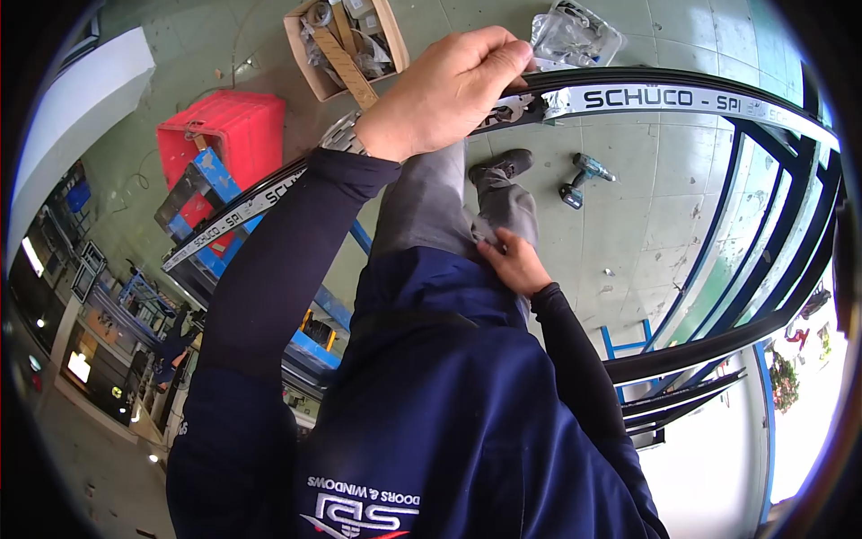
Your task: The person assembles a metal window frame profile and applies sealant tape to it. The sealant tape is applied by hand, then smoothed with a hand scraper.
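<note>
A long dark frame profile [620,83] crosses in front of me, with white protective film [664,99] printed "SCHÜCO - SPI" along its side. Near the middle the film ends in a crumpled, torn edge. My left hand [440,94], with a metal watch [343,135] on its wrist, lies over the profile. Its thumb and fingers are pinched together at the top edge; what is between them is hidden. Lower down, my right hand [519,262] is beside my grey trouser leg, fingers loosely bent and apart, with no object visible in it.
On the floor are a cordless drill [584,180], a cardboard box [395,40] of parts and a clear plastic bag [579,36]. A red crate [256,126] and a blue stand [215,175] are at left. Dark frames [763,225] stand at right.
</note>
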Tool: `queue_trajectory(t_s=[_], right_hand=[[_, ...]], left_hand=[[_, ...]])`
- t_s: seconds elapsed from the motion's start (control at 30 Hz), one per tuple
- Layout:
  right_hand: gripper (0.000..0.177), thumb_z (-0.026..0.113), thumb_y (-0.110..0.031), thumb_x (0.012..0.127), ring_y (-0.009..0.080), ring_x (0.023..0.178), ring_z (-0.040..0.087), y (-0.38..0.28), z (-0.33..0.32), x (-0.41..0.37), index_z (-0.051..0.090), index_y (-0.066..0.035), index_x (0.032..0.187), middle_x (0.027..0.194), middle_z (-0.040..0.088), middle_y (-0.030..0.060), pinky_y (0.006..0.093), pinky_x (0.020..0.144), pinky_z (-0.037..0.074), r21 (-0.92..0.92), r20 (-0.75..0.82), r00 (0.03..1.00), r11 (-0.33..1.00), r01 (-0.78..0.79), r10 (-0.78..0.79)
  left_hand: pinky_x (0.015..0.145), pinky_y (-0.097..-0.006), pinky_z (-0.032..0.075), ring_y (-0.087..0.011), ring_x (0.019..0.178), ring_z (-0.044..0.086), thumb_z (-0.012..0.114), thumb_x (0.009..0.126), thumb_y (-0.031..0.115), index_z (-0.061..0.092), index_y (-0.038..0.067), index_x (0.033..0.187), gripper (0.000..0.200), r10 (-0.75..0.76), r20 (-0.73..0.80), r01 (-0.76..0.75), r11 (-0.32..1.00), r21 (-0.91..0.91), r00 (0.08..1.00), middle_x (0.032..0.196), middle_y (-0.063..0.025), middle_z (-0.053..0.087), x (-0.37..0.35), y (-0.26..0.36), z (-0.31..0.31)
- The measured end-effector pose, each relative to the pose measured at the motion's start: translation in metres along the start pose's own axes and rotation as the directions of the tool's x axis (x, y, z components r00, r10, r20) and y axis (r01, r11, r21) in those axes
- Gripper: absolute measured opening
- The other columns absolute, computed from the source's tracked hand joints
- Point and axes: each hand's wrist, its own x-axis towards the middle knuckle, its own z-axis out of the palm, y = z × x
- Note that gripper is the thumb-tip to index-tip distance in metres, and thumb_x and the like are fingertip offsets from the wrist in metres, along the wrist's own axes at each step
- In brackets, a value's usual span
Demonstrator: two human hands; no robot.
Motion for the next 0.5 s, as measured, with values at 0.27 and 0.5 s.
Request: queue_trajectory(t_s=[0.27,0.5], right_hand=[[0.044,0.040,-0.039,0.114,0.0065,0.066,0.041,-0.102,-0.068,-0.019,0.061,-0.002,0.103,0.075,0.048,-0.0010,0.0253,0.059,0.036,0.347,-0.298,0.948,0.912,0.218,-0.113],[0.037,0.048,-0.031,0.112,0.0178,0.063,0.047,-0.141,-0.081,0.007,0.058,0.002,0.099,0.068,0.052,0.0101,0.0370,0.059,0.042,0.284,-0.381,0.911,0.917,0.279,-0.159]], left_hand=[[0.093,-0.0266,0.052,-0.0132,0.102,0.069,0.052,0.110,0.035,0.066,-0.002,0.113,0.040,0.058,-0.045,-0.062,0.995,-0.083,0.997,0.103,-0.0052,0.069,0.000,-0.001,0.007],[0.086,-0.0226,0.052,-0.0087,0.095,0.068,0.059,0.107,0.036,0.067,-0.001,0.112,0.038,0.051,-0.075,-0.052,0.999,-0.009,0.996,0.096,-0.0036,0.071,-0.001,-0.002,0.005]])
